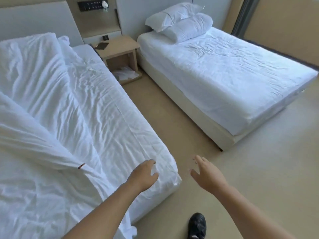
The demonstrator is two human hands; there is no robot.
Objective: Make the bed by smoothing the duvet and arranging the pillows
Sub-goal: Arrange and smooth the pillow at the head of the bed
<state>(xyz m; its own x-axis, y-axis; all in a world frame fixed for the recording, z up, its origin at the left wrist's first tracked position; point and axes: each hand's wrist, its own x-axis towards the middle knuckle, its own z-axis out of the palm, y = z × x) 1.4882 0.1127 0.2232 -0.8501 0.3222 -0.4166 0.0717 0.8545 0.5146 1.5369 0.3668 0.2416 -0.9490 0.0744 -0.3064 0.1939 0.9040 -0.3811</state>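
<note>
A white duvet [39,94] lies crumpled and folded back across the left part of the near bed, leaving the wrinkled sheet [110,118] bare on the right side. My left hand [144,175] hovers over the bed's near right corner, fingers loosely curled, holding nothing. My right hand [205,173] is out over the floor beside that corner, fingers spread and empty. Two white pillows [179,21] are stacked at the head of the far bed [224,75].
A wooden nightstand [119,50] stands between the two beds, with a dark card on top and papers in its lower shelf. A control panel [92,5] is on the headboard wall. Beige floor [172,126] runs between the beds. My black shoe [196,225] shows below.
</note>
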